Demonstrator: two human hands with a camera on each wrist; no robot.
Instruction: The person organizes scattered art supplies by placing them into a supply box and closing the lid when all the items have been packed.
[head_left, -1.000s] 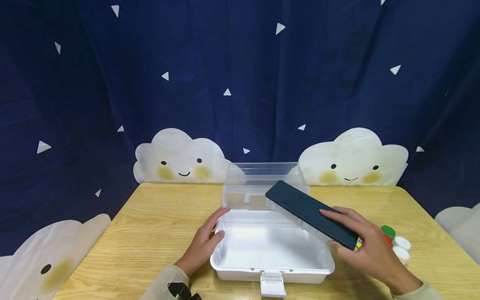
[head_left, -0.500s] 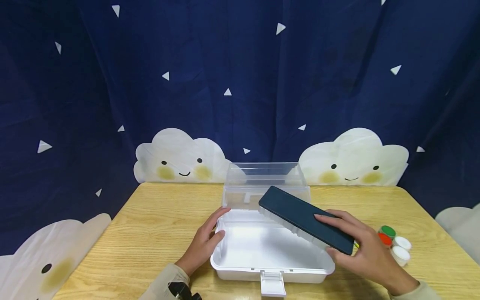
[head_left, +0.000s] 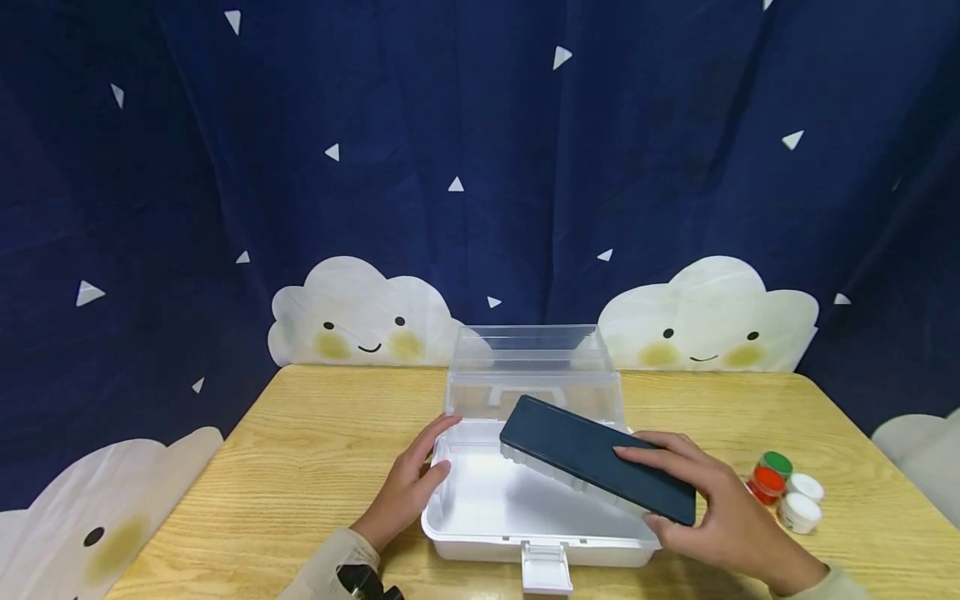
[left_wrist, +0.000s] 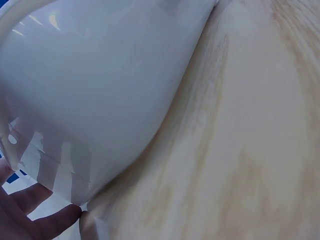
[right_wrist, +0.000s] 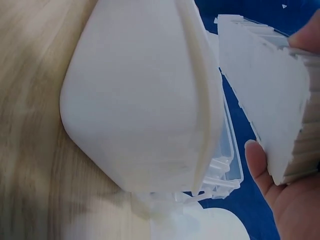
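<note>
A white plastic storage box (head_left: 543, 542) with its clear lid (head_left: 534, 354) raised stands on the table, its front latch (head_left: 546, 568) hanging down. My left hand (head_left: 408, 487) rests at the box's left side, fingertips and thumb touching wall and rim with fingers mostly straight. My right hand (head_left: 701, 496) grips a flat oblong case (head_left: 600, 454) by its right end, thumb at the front edge and fingers over the top. Its top is dark navy and its body white with ribbed sides. The case is held tilted above the box's opening; the right wrist view shows its white underside (right_wrist: 262, 95).
Right of the right hand stand several small jars, one with a green lid (head_left: 776, 463), one red (head_left: 767, 483), others with white lids (head_left: 800, 510). The wooden table (head_left: 330, 433) reaches back to a navy curtain (head_left: 450, 150) with cloud cutouts.
My right hand has brought the oblong case left and toward the front, lower over the box. More of the small jars now shows. The left hand and the box have stayed put.
</note>
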